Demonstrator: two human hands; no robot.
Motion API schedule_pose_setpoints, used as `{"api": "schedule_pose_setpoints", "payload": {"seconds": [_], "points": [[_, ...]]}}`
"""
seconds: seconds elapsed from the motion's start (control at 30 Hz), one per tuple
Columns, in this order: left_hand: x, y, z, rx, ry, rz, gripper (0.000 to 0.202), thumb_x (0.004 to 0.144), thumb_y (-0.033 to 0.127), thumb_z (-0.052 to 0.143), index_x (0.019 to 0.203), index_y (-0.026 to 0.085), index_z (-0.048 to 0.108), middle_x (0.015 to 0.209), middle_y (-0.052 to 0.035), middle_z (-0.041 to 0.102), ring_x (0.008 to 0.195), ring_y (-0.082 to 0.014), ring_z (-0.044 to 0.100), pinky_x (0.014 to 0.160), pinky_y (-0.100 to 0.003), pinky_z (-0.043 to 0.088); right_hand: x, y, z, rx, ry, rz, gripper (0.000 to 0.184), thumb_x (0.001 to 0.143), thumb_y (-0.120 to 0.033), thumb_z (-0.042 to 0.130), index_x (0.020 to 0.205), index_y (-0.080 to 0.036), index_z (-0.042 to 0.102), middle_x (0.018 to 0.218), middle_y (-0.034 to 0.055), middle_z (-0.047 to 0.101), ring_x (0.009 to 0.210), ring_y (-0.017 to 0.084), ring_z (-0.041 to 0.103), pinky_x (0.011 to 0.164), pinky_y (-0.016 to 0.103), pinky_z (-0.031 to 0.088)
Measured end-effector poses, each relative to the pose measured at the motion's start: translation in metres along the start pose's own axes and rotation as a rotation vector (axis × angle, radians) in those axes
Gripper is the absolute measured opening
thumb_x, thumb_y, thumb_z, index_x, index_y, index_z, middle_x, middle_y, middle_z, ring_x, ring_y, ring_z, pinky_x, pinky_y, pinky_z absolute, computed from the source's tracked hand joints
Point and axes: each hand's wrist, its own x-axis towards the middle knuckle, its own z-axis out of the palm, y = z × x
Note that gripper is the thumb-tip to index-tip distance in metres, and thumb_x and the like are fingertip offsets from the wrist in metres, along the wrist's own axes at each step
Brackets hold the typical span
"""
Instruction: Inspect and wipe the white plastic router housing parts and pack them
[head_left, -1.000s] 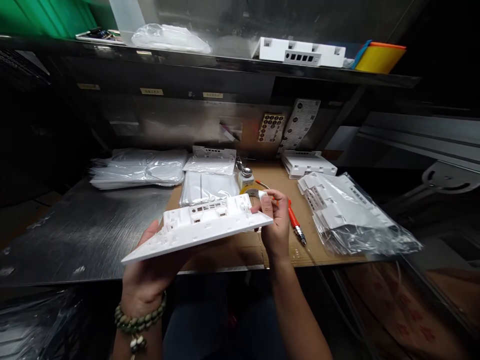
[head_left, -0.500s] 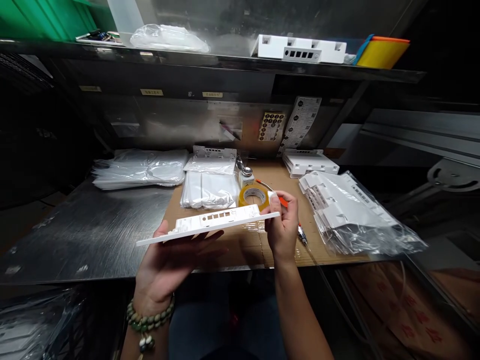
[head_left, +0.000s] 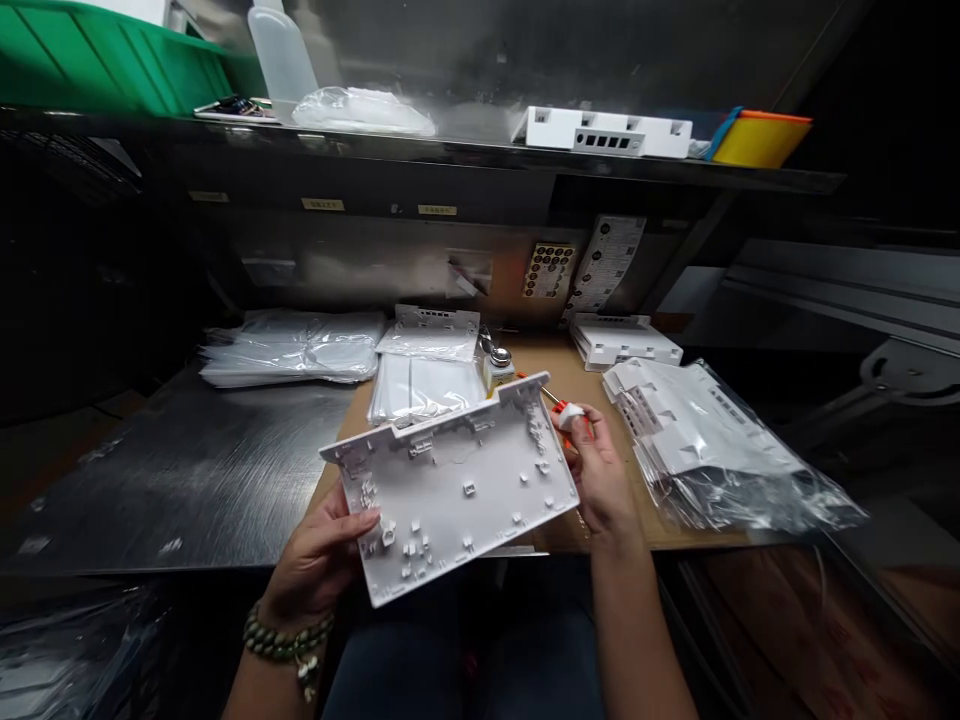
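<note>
The left hand (head_left: 319, 550) grips a white plastic housing shell (head_left: 465, 490) by its left edge, thumb on the inner face, while the right hand (head_left: 604, 480) pinches a small white piece (head_left: 571, 416) beside the shell's right edge; whether its other fingers touch the shell I cannot tell. The shell hangs tilted over the front edge of the bench (head_left: 225, 460), whose metal top stretches leftward. Bagged housings (head_left: 720, 430) lie near the right edge, clear plastic bags (head_left: 292, 345) toward the back left.
</note>
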Motion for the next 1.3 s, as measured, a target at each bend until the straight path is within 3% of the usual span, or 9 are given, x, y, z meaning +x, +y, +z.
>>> {"api": "schedule_pose_setpoints", "payload": {"seconds": [0.1, 0.17, 0.27, 0.33, 0.5, 0.67, 0.9, 1.13, 1.3], "points": [[-0.009, 0.004, 0.009, 0.158, 0.016, 0.073, 0.079, 0.077, 0.027, 0.085, 0.147, 0.035, 0.051, 0.129, -0.0037, 0.072, 0.107, -0.0261, 0.072, 0.086, -0.031, 0.063, -0.005, 0.006, 0.005, -0.066, 0.037, -0.084, 0.046, 0.083, -0.056, 0.077, 0.114, -0.028, 0.058, 0.099, -0.0007, 0.075, 0.077, 0.017, 0.072, 0.065, 0.027, 0.056], [-0.012, 0.006, 0.010, 0.349, 0.063, 0.193, 0.083, 0.073, 0.031, 0.089, 0.147, 0.034, 0.051, 0.126, -0.0039, 0.072, 0.103, -0.0233, 0.071, 0.081, -0.026, 0.062, -0.013, 0.011, 0.013, -0.064, 0.064, -0.199, 0.039, 0.090, -0.053, 0.071, 0.117, -0.028, 0.056, 0.099, -0.0001, 0.074, 0.082, 0.017, 0.071, 0.069, 0.027, 0.056], [-0.010, 0.006, 0.002, 0.646, 0.154, 0.463, 0.059, 0.065, 0.034, 0.094, 0.119, 0.026, 0.070, 0.109, -0.0019, 0.072, 0.094, -0.0212, 0.070, 0.078, -0.024, 0.061, -0.024, 0.016, 0.026, -0.057, 0.096, -0.419, 0.025, 0.099, -0.045, 0.060, 0.115, -0.029, 0.050, 0.095, 0.0008, 0.074, 0.080, 0.017, 0.072, 0.070, 0.029, 0.055], [-0.006, 0.005, -0.004, 0.757, 0.174, 0.571, 0.035, 0.071, 0.039, 0.090, 0.098, 0.025, 0.072, 0.097, -0.0005, 0.073, 0.091, -0.0220, 0.071, 0.079, -0.028, 0.063, -0.030, 0.017, 0.030, -0.066, 0.104, -0.548, 0.018, 0.102, -0.041, 0.056, 0.112, -0.029, 0.048, 0.092, 0.0006, 0.074, 0.074, 0.017, 0.072, 0.066, 0.029, 0.054], [0.006, 0.005, -0.013, 0.718, -0.108, 0.926, 0.026, 0.089, 0.053, 0.072, 0.102, 0.031, 0.074, 0.097, -0.0027, 0.080, 0.100, -0.0306, 0.073, 0.104, -0.054, 0.057, -0.033, 0.014, 0.024, -0.012, -0.056, -0.631, 0.011, 0.105, -0.036, 0.049, 0.116, -0.035, 0.046, 0.102, -0.0018, 0.073, 0.061, 0.015, 0.074, 0.055, 0.028, 0.056], [0.020, 0.010, -0.025, 0.739, -0.336, 1.179, 0.034, 0.094, 0.053, 0.065, 0.117, 0.031, 0.075, 0.103, -0.0019, 0.081, 0.112, -0.0290, 0.067, 0.113, -0.050, 0.048, -0.037, 0.012, 0.020, -0.029, -0.127, -0.667, 0.017, 0.107, -0.026, 0.045, 0.120, -0.037, 0.047, 0.108, -0.0017, 0.072, 0.070, 0.017, 0.078, 0.054, 0.029, 0.061], [0.017, 0.010, -0.028, 0.736, -0.316, 1.179, 0.039, 0.093, 0.056, 0.062, 0.118, 0.029, 0.074, 0.105, -0.0017, 0.081, 0.117, -0.0323, 0.063, 0.117, -0.054, 0.042, -0.042, 0.010, 0.028, -0.031, -0.086, -0.711, 0.015, 0.105, -0.027, 0.048, 0.117, -0.036, 0.049, 0.104, -0.0017, 0.072, 0.068, 0.017, 0.078, 0.054, 0.029, 0.063], [0.023, 0.009, -0.028, 0.739, -0.340, 1.239, 0.028, 0.100, 0.045, 0.059, 0.116, 0.027, 0.073, 0.101, -0.0022, 0.080, 0.118, -0.0263, 0.065, 0.116, -0.051, 0.045, -0.041, 0.012, 0.024, -0.035, -0.076, -0.684, 0.018, 0.105, -0.025, 0.051, 0.118, -0.036, 0.050, 0.104, -0.0023, 0.073, 0.068, 0.017, 0.079, 0.056, 0.030, 0.063], [0.027, 0.007, -0.035, 0.699, -0.332, 1.107, 0.028, 0.095, 0.049, 0.064, 0.110, 0.028, 0.074, 0.100, -0.0043, 0.082, 0.111, -0.0255, 0.066, 0.114, -0.049, 0.047, -0.044, 0.008, 0.030, -0.120, 0.007, -0.603, 0.012, 0.105, -0.035, 0.053, 0.115, -0.039, 0.050, 0.102, -0.0057, 0.073, 0.064, 0.016, 0.076, 0.052, 0.028, 0.059]]}}
